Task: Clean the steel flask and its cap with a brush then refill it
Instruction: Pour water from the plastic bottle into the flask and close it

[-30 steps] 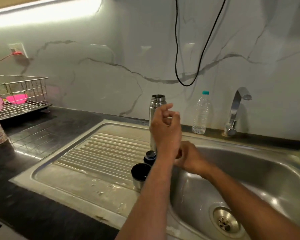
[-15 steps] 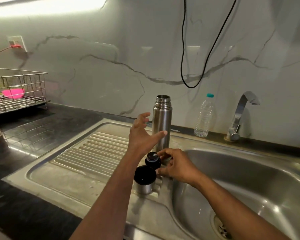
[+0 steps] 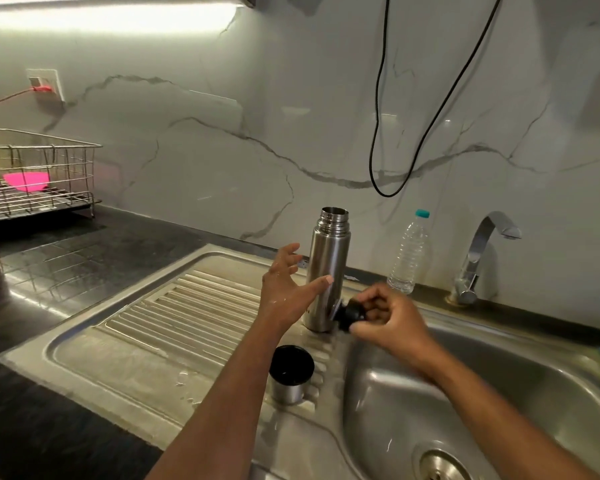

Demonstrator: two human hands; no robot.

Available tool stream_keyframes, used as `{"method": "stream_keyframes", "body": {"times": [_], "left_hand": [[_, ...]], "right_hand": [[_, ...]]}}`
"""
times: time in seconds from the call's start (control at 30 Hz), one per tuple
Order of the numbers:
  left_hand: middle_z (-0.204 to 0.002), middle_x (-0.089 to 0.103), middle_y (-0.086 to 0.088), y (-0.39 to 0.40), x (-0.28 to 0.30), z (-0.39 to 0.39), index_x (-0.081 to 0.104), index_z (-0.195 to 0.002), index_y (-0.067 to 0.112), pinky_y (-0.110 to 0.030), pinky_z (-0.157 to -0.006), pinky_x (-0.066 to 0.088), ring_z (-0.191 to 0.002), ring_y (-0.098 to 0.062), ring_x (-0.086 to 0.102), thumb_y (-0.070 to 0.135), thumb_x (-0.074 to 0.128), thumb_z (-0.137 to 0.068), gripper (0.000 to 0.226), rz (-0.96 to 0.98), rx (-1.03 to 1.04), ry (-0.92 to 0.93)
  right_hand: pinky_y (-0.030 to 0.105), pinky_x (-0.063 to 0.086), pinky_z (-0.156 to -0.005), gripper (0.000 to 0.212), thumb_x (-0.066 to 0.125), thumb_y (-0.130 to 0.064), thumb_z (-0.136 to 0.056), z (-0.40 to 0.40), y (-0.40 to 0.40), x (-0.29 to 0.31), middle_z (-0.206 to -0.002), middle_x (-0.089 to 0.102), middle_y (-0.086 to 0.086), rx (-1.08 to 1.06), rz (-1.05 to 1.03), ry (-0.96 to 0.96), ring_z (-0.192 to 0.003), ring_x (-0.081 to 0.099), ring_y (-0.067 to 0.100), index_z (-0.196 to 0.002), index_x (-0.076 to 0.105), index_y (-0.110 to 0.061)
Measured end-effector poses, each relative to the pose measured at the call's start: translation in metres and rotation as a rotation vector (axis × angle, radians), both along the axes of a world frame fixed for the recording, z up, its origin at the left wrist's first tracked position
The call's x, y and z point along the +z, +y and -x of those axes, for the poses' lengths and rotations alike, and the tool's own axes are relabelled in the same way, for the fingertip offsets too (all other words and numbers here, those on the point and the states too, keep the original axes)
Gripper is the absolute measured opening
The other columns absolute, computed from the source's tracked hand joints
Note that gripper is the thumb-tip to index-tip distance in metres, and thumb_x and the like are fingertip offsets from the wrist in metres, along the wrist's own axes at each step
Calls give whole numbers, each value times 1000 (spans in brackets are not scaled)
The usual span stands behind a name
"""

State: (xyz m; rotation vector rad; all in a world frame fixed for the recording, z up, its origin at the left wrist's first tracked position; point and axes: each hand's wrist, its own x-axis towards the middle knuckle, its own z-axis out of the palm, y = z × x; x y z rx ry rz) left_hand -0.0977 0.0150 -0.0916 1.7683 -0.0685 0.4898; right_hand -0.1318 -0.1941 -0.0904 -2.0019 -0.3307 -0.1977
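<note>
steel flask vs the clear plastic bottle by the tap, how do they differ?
The steel flask is opaque metal; the plastic bottle is see-through. The flask's mouth is open, while the bottle wears a teal cap. The flask stands on the drainboard; the bottle stands behind the sink at the wall. Both are upright.

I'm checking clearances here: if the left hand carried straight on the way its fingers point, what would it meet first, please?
Most likely the flask: the left hand is open beside it, index fingertip already at its wall, though depth from this one view is unclear.

Wire dish rack [image 3: 39, 174] on dark counter [image 3: 84, 258], plastic bottle [image 3: 408, 252] beside tap [image 3: 482, 254], dangling black cable [image 3: 426, 123].
</note>
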Motion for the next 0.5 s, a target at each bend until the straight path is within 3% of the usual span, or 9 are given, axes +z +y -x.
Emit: {"method": "stream_keyframes", "body": {"times": [0.1, 0.2, 0.27, 0.37, 0.5], "left_hand": [[-144, 62, 0, -6, -4, -2, 44, -153, 31, -39, -112, 47, -133, -17, 58, 38, 94, -76, 91, -80, -2, -1], [-143, 63, 1, -10, -3, -4, 43, -154, 33, -31, -107, 45, -129, -13, 59, 37, 92, -78, 91, -143, -11, -3], [-142, 64, 1, -12, -2, -5, 44, -152, 33, -29, -103, 45, -122, -10, 60, 34, 92, -79, 87, -154, -12, 4], [-142, 64, 0, -12, 0, -7, 46, -151, 33, -37, -106, 52, -121, -15, 64, 31, 91, -80, 83, -158, -3, 13], [-135, 68, 2, -11, 0, -8, 50, -145, 34, -42, -103, 54, -116, -15, 65, 30, 91, -81, 77, -173, 1, 3]], "right_hand": [[31, 61, -79, 36, 86, -4, -78, -5, -18, 56, -103, 74, 10, -73, -67, -97, -91, 71, 18, -109, 70, -15], [39, 61, -79, 31, 81, -14, -85, -19, -22, 112, -105, 75, 2, -120, -49, -239, -97, 74, 25, -112, 72, -28], [42, 63, -84, 35, 81, -20, -85, -29, -14, 141, -107, 75, -3, -126, 8, -329, -97, 74, 21, -118, 74, -31], [44, 64, -88, 48, 83, -22, -85, -44, 3, 167, -115, 73, -3, -92, 141, -363, -100, 72, 18, -130, 71, -30], [39, 61, -90, 57, 83, -20, -87, -54, 25, 177, -124, 67, -1, -9, 336, -346, -99, 67, 12, -140, 64, -30]]}}
